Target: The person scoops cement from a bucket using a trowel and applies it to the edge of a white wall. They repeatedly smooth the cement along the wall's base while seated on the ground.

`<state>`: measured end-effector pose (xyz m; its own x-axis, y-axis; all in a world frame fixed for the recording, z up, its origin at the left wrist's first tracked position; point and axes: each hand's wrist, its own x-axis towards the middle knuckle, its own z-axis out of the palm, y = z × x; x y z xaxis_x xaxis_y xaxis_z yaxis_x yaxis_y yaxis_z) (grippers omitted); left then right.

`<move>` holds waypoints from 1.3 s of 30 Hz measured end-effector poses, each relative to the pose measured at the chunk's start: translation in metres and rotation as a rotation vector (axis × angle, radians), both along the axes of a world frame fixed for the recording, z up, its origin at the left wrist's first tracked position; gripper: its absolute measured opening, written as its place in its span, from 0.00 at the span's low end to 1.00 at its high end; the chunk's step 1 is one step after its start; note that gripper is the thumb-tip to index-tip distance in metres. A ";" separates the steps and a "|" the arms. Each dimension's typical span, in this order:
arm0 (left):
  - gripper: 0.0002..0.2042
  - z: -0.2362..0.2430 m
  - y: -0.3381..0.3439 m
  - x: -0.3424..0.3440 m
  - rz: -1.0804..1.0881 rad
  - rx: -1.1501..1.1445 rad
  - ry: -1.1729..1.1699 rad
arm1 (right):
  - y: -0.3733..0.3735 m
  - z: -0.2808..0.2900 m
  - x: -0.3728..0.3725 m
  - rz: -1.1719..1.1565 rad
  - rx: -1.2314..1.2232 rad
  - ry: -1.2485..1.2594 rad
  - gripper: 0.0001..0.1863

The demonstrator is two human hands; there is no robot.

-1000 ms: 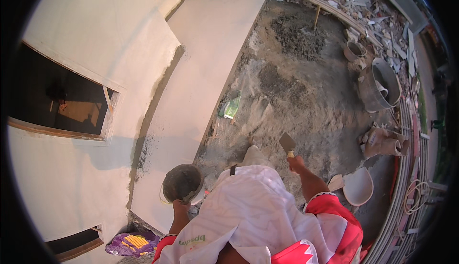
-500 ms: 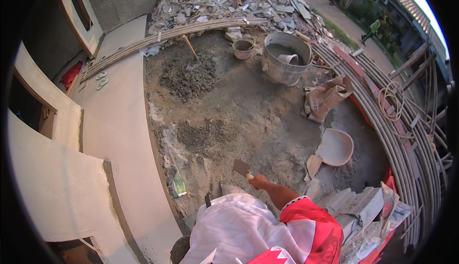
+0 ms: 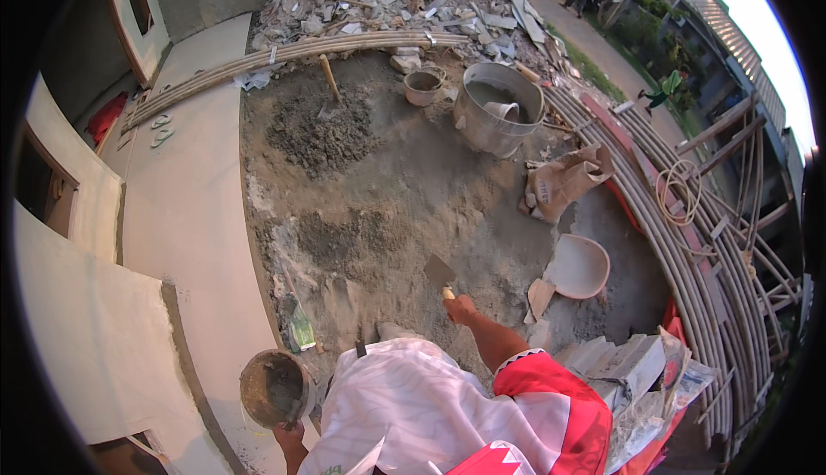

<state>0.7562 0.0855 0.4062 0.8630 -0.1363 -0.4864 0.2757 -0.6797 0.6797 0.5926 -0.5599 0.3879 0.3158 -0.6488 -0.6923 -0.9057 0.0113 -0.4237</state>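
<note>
My right hand is closed round the wooden handle of a trowel, its flat blade pointing away from me over the rough grey ground. At lower left my left hand grips the near rim of a bucket with grey mortar inside. The bucket is tipped so that its mouth shows; some of my left fingers are hidden. Just beyond the bucket a green-and-white packet lies on the ground. Farther off is a heap of dark wet mortar with a wooden-handled tool stuck in it.
A large tub with a pail inside, a small bucket, a paper sack and a shallow basin stand around. Long poles line the right, stacked blocks near right. Rubble lies behind; a smooth ledge runs left.
My left hand has come into view at lower left with the mortar bucket. My right hand still holds the trowel, its blade now pointing more straight ahead. The view has shifted slightly.
</note>
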 end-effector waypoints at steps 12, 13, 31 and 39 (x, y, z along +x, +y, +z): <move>0.19 -0.096 0.067 -0.065 1.514 -0.738 0.485 | 0.054 -0.008 0.045 -0.037 0.236 -0.089 0.20; 0.20 -0.094 0.069 -0.080 1.550 -0.736 0.476 | 0.056 -0.008 0.047 0.020 0.228 -0.077 0.20; 0.20 -0.037 0.047 -0.277 0.804 0.026 0.381 | 0.089 0.009 0.107 0.138 0.258 0.017 0.17; 0.18 -0.031 0.031 -0.235 0.444 0.226 0.178 | 0.103 0.012 0.114 0.059 0.318 -0.090 0.17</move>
